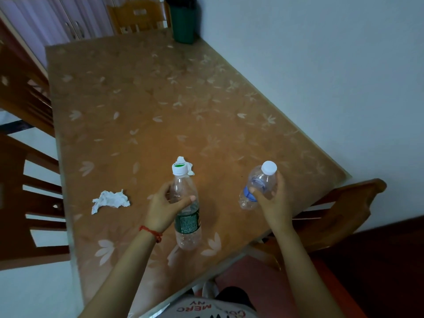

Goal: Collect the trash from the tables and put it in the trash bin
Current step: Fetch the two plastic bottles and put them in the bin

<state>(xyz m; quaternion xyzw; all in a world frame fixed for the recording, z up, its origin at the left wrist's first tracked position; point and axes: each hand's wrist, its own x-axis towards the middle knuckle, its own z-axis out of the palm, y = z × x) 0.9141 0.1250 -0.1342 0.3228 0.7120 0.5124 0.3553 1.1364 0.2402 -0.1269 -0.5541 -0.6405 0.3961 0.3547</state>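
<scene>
The left hand (pixel 165 208) is closing around a clear bottle with a green label (pixel 187 216), and the right hand (pixel 273 198) is gripping a smaller blue-labelled bottle (pixel 257 187), both being held just above the near end of the surface (pixel 137 99). Judging by this, collection is only beginning: a crumpled tissue (pixel 110 200) is lying left of the hands and a second scrap (pixel 189 167) is showing behind the green-labelled bottle's cap. A dark green bin (pixel 183 24) is standing at the far corner by the wall, with wooden chairs (pixel 25 203) crowding the sides.
</scene>
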